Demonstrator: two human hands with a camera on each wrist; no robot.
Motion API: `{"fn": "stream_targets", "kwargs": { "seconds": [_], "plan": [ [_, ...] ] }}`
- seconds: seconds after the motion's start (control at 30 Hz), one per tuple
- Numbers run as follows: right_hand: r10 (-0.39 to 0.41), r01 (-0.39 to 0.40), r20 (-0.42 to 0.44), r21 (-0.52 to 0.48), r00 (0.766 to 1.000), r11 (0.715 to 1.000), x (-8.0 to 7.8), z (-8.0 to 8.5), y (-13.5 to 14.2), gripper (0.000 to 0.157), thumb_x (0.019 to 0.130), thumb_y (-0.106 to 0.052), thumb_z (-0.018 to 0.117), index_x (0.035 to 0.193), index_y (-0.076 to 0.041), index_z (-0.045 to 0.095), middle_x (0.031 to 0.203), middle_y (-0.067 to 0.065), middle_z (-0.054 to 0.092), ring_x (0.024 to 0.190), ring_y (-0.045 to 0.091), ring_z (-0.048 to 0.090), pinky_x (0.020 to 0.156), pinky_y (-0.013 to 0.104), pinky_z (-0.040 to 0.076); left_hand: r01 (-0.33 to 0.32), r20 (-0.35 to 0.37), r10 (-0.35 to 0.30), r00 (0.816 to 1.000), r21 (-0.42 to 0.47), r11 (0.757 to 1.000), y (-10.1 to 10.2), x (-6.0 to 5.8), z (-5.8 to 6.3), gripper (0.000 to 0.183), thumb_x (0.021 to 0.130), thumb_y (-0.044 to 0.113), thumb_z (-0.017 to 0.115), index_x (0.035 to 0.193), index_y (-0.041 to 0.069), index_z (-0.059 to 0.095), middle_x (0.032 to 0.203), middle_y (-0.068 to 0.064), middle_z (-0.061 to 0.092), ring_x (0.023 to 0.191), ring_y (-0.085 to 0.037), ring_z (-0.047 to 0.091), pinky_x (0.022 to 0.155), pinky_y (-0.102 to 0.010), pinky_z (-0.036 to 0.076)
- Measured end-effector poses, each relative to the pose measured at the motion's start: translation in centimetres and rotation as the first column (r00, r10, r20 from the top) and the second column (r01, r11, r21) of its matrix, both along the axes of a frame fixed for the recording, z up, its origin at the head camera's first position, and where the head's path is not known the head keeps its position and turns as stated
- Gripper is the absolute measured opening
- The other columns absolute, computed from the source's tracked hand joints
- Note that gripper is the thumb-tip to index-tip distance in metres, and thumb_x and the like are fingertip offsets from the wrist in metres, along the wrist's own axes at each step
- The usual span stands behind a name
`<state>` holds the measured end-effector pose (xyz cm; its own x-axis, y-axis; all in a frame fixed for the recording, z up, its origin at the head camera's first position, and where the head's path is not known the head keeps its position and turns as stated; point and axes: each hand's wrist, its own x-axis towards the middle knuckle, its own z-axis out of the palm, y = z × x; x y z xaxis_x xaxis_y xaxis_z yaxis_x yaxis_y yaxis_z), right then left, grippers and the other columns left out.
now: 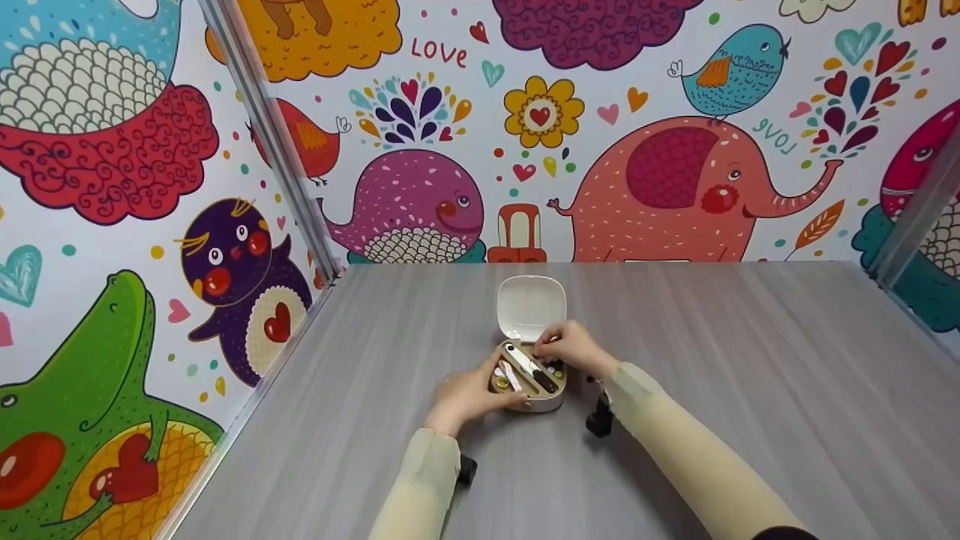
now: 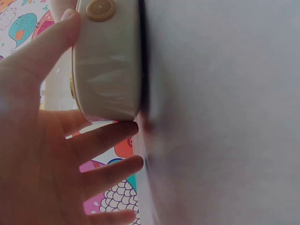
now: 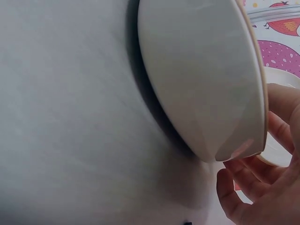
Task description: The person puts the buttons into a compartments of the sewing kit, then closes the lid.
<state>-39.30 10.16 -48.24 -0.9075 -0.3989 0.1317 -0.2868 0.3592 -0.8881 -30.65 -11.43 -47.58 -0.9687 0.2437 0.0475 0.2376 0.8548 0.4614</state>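
Note:
A small white storage box [image 1: 546,405] with a tan divided inside stands on the table, its rounded lid [image 1: 532,307] raised at the back. A slim white tool with a black end [image 1: 530,367] lies diagonally across the middle compartment; small pink, white and gold pieces fill the side ones. My left hand [image 1: 466,396] holds the box at its left side, thumb on the front rim, the lower fingers spread in the left wrist view. At the back right compartment, my right hand [image 1: 576,349] reaches in with bent fingers. The box wall hides those fingertips in the right wrist view.
The grey table [image 1: 712,337] extends around the box. Printed panels [image 1: 420,105] rise behind it and on the left, joined by a metal corner post [image 1: 277,142]. Black wrist devices [image 1: 599,417] hang beneath both sleeves.

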Motion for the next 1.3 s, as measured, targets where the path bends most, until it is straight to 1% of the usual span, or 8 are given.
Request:
{"fn": "stream_targets", "kwargs": {
  "seconds": [0.23,0.33,0.43,0.57,0.73,0.87,1.1,1.3],
  "plan": [
    [-0.002,0.002,0.059,-0.001,0.998,1.0,0.3,0.4,1.2,0.014,0.083,-0.006,0.072,0.088,0.007,0.073,0.077,0.009,0.071,0.064,0.007,0.06,0.06,0.021,0.047,0.011,0.006,-0.011,1.0,0.013,1.0,0.4,-0.1,0.0,0.096,0.076,0.07,0.065,0.153,0.022,0.033,0.121,-0.021,0.063,0.1,-0.039,0.063,0.086,-0.051,0.047],
    [-0.007,0.006,0.066,0.009,0.998,1.0,0.6,0.6,2.0,0.015,0.084,-0.007,0.071,0.091,0.007,0.074,0.08,0.009,0.072,0.062,0.009,0.057,0.056,0.022,0.044,0.012,0.014,-0.013,1.0,0.019,1.0,0.4,0.0,-0.2,0.096,0.076,0.069,0.065,0.153,0.021,0.033,0.123,-0.022,0.062,0.102,-0.04,0.062,0.087,-0.052,0.046],
    [-0.021,0.02,0.056,0.013,0.998,1.0,0.7,0.7,3.0,0.017,0.084,-0.008,0.071,0.092,0.007,0.074,0.078,0.005,0.07,0.06,0.008,0.049,0.053,0.022,0.039,0.012,0.015,-0.012,1.0,0.021,1.0,0.4,0.1,-0.3,0.096,0.076,0.069,0.065,0.153,0.021,0.033,0.125,-0.022,0.061,0.104,-0.041,0.061,0.088,-0.052,0.047],
    [-0.027,0.028,0.064,-0.011,0.998,1.0,0.9,0.7,4.4,0.019,0.084,-0.008,0.072,0.094,0.008,0.074,0.079,0.003,0.068,0.063,0.007,0.049,0.058,0.024,0.042,0.013,0.014,-0.014,1.0,0.028,1.0,0.4,0.1,-0.3,0.097,0.076,0.068,0.066,0.153,0.02,0.033,0.125,-0.024,0.061,0.104,-0.042,0.061,0.087,-0.052,0.047],
    [-0.021,0.021,0.046,0.01,0.999,1.0,1.1,0.2,6.3,0.021,0.086,-0.01,0.071,0.095,0.008,0.073,0.083,0.006,0.07,0.067,0.008,0.052,0.063,0.026,0.045,0.009,0.011,-0.009,1.0,0.028,1.0,0.2,-0.1,-0.1,0.097,0.076,0.068,0.067,0.153,0.019,0.033,0.127,-0.025,0.058,0.108,-0.043,0.059,0.091,-0.053,0.045],
    [-0.03,0.029,0.031,0.027,0.999,0.999,1.5,-0.2,7.6,0.023,0.085,-0.011,0.072,0.098,0.009,0.073,0.089,0.007,0.072,0.071,0.007,0.053,0.064,0.022,0.043,0.009,0.008,-0.009,1.0,0.038,0.999,0.1,-0.1,0.0,0.097,0.076,0.068,0.067,0.153,0.019,0.033,0.127,-0.026,0.058,0.108,-0.044,0.059,0.09,-0.054,0.045],
    [-0.065,0.061,0.058,0.069,0.996,0.996,2.0,-0.8,9.2,0.023,0.085,-0.013,0.073,0.099,0.005,0.074,0.09,0.006,0.072,0.072,0.007,0.052,0.062,0.02,0.042,0.013,0.004,-0.013,1.0,0.031,0.999,-0.1,0.0,-0.2,0.097,0.076,0.067,0.067,0.152,0.016,0.034,0.123,-0.026,0.061,0.105,-0.042,0.061,0.088,-0.054,0.046],
    [-0.041,0.034,0.079,0.088,0.996,0.995,2.2,-1.5,9.6,0.022,0.082,-0.008,0.073,0.1,0.006,0.073,0.096,0.012,0.072,0.078,0.009,0.055,0.068,0.023,0.045,0.012,0.008,-0.012,1.0,0.04,0.999,-0.1,0.0,-0.2,0.097,0.076,0.066,0.068,0.152,0.016,0.033,0.124,-0.025,0.06,0.106,-0.043,0.06,0.089,-0.055,0.045]
  ]
}}
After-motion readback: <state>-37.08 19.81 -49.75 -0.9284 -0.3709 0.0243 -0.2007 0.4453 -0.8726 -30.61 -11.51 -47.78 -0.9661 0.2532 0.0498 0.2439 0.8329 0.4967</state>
